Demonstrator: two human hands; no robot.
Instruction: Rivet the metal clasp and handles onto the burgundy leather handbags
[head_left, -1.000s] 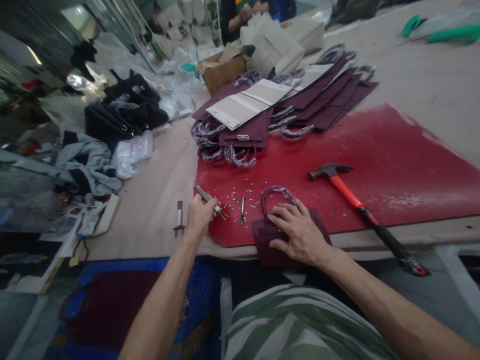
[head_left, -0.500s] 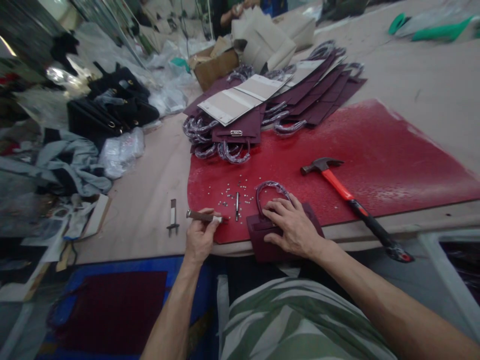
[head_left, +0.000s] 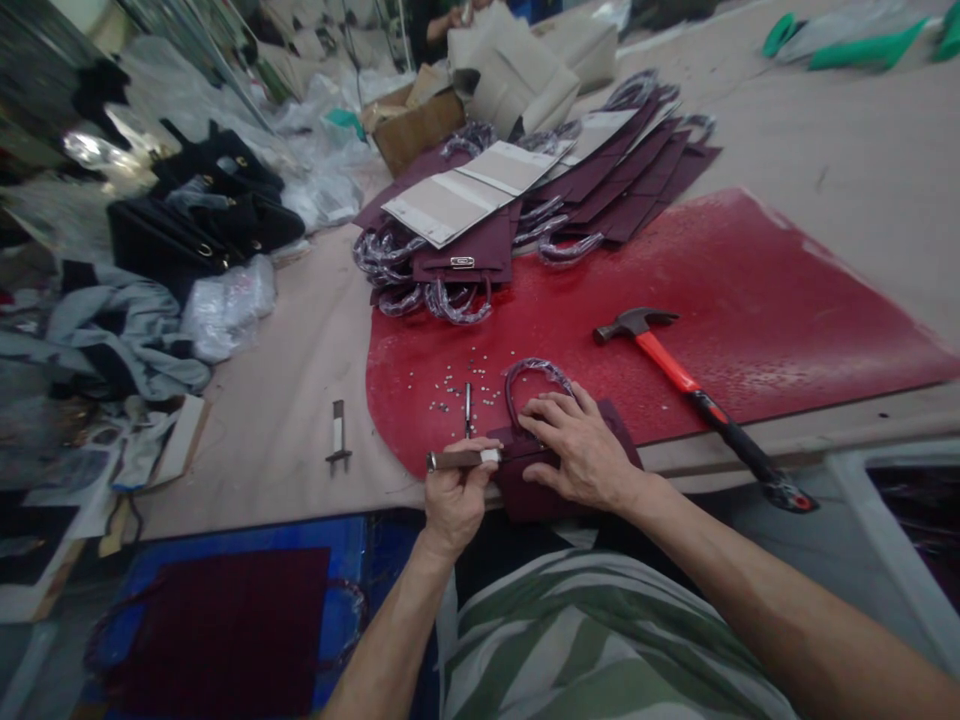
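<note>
My left hand [head_left: 454,494] is closed round a slim metal punch tool [head_left: 459,459], held level with its tip against the left edge of a small maroon bag [head_left: 621,440]. My right hand [head_left: 583,447] lies on top of that bag with its fingers spread, pressing it down at the near edge of the red mat [head_left: 757,300]. The bag's plastic-wrapped handle [head_left: 525,370] loops up just beyond my fingers. Small metal rivets [head_left: 459,385] are scattered on the mat beside a thin metal pin [head_left: 468,405].
A hammer with an orange and black handle [head_left: 697,400] lies on the mat to the right. A stack of maroon bags [head_left: 480,265] sits at the far side. A second metal tool [head_left: 337,440] rests left of the mat. Black bags [head_left: 195,225] and a cardboard box [head_left: 412,125] lie beyond.
My left hand has carried the punch tool from the left of the rivets rightward and nearer, bringing its tip to the maroon bag. My right hand has stayed on the bag.
</note>
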